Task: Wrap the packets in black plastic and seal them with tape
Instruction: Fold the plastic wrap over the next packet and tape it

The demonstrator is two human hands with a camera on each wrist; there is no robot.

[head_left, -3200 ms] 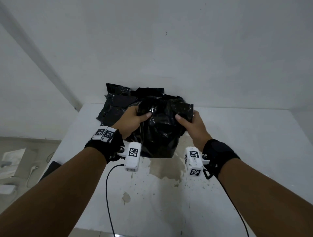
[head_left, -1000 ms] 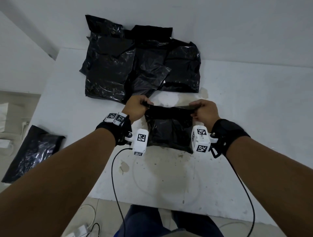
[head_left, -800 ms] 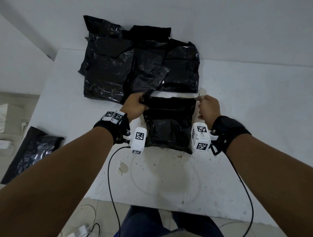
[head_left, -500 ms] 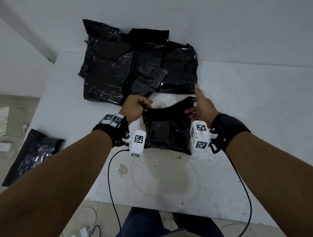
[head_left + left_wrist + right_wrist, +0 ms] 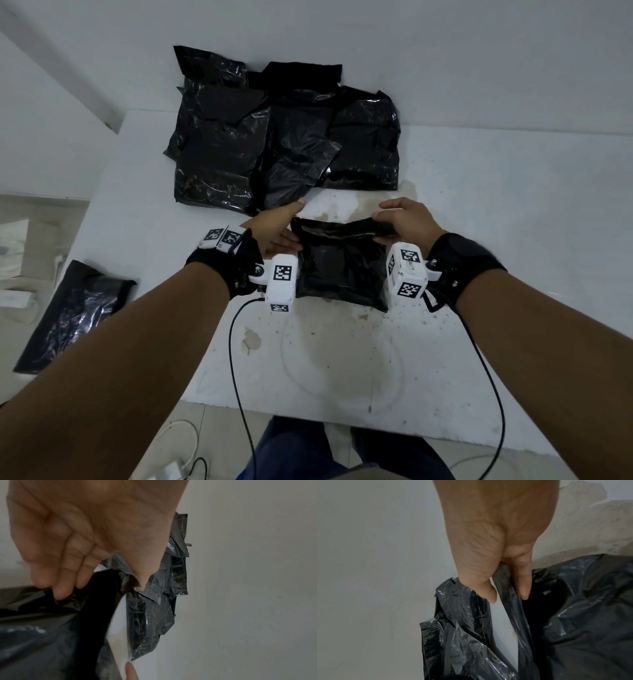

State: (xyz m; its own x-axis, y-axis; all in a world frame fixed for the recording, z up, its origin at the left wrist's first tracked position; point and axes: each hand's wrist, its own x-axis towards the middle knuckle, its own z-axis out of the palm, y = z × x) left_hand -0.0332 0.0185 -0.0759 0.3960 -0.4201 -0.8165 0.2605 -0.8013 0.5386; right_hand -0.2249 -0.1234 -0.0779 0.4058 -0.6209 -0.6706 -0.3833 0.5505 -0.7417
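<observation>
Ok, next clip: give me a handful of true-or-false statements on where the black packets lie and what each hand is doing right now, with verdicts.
1. The right hand pinches the far edge of the black bag lying between the hands. True.
2. A roll of tape sits on the table beside the bag. False: no tape shows in any view.
3. A pile of black packets lies at the far end of the table, against the wall. True.
4. The left hand is raised well clear of the bag. False: its fingers touch the bag's left edge.
5. The lone black packet off to the left lies on top of the pile. False: it lies apart, lower, beyond the table's left edge.
</observation>
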